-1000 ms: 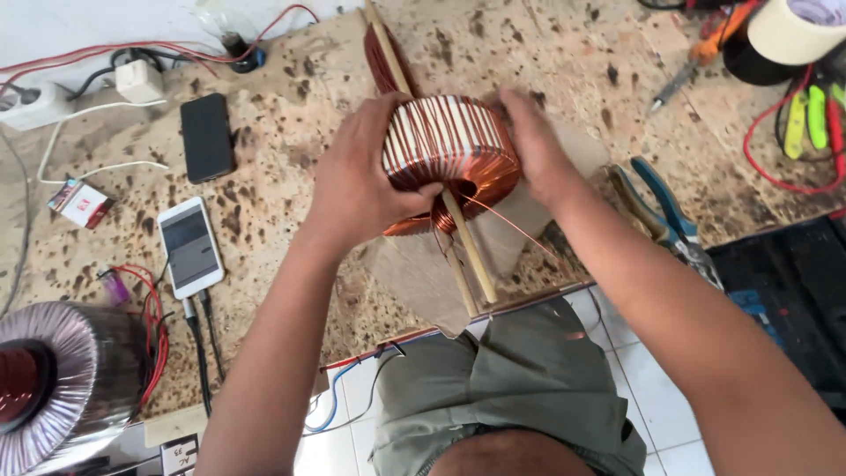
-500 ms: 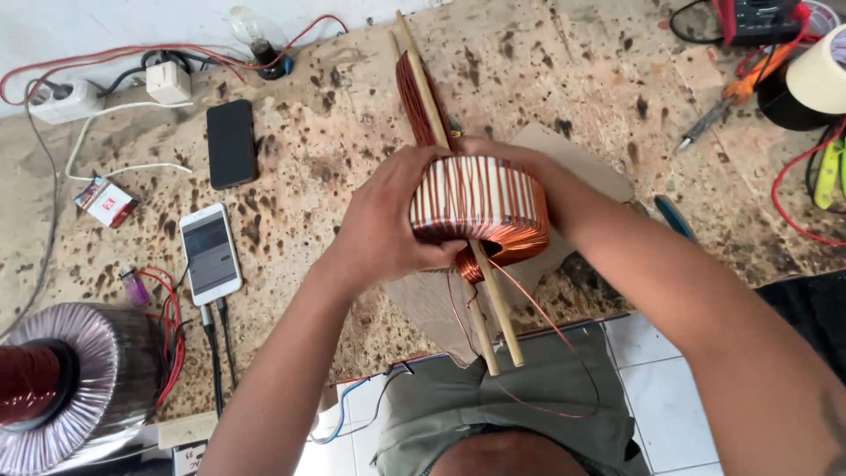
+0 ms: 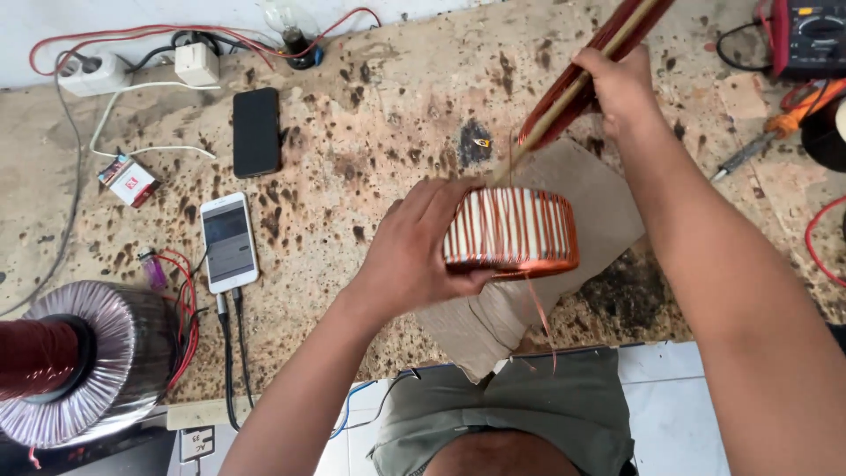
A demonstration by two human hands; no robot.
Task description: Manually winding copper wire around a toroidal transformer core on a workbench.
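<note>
Stained stone bench below; left hand wraps its grip around the side of the toroid coil to hold it up off the cardboard — right hand above, fist closed on the wire shuttle stick angled into its hole.

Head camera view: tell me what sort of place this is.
Most likely a small electrical repair or coil-winding workbench. The left hand grips a copper-wound ring coil while the right hand pulls a wire-loaded stick through it. A meter, a screwdriver and a bigger wound coil lie on the stained bench.
</note>
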